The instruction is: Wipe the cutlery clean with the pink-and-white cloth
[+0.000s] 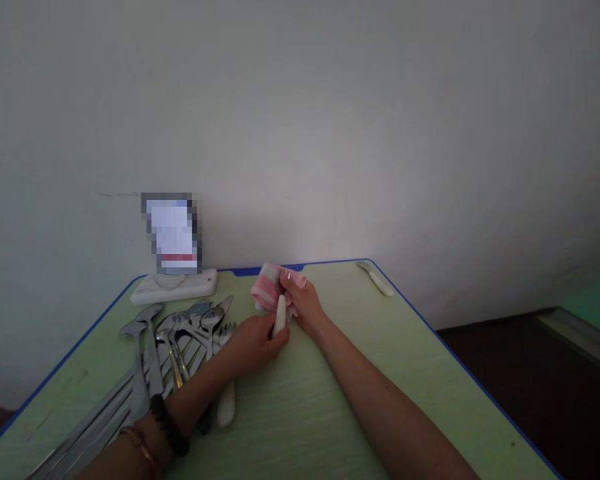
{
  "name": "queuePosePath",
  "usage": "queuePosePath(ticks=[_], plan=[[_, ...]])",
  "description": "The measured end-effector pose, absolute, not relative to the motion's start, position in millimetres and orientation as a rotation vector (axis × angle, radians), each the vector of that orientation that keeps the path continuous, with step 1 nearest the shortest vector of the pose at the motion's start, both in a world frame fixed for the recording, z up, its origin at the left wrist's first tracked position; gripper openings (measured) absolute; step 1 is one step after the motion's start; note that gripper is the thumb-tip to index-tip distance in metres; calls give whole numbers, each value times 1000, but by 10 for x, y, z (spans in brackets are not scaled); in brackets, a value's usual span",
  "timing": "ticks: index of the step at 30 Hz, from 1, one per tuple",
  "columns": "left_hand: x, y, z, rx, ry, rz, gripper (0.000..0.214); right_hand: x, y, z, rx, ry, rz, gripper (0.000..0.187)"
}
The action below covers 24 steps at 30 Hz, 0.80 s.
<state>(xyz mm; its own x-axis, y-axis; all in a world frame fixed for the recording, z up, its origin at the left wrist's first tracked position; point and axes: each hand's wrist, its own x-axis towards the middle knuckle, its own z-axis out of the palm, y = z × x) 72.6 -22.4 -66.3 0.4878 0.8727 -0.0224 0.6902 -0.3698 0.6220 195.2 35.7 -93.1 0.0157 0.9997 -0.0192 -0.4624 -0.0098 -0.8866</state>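
Observation:
My left hand (254,343) is closed round the white handle of a utensil (280,315), which stands nearly upright over the middle of the table. The utensil's upper end is buried in a pink and white cloth (266,288). My right hand (300,297) is closed on that cloth, wrapping it round the utensil's top. Both hands meet just above the pale green table top (360,373). I wear a dark bead bracelet and a thin bangle on my left wrist.
Several metal spoons, forks and knives (170,347) lie in a heap at the left, one with a white handle (226,403). Another white-handled utensil (377,279) lies at the far right corner. A white stand (175,285) holding a blurred card sits against the wall.

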Motion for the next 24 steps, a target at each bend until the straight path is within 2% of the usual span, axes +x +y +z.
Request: queuePosePath(ticks=[6,19,24], plan=[[721,-224,-664,2021,1226,491,48,1973,374,-936,-815,-753,1496,29],[724,-234,-666,2063,1253,542,41,1995,356,-925,-658,-762,1736,13],[720,-228,-685,1990,1254,556,42,1986,362,-900,-587,-653,1734,16]])
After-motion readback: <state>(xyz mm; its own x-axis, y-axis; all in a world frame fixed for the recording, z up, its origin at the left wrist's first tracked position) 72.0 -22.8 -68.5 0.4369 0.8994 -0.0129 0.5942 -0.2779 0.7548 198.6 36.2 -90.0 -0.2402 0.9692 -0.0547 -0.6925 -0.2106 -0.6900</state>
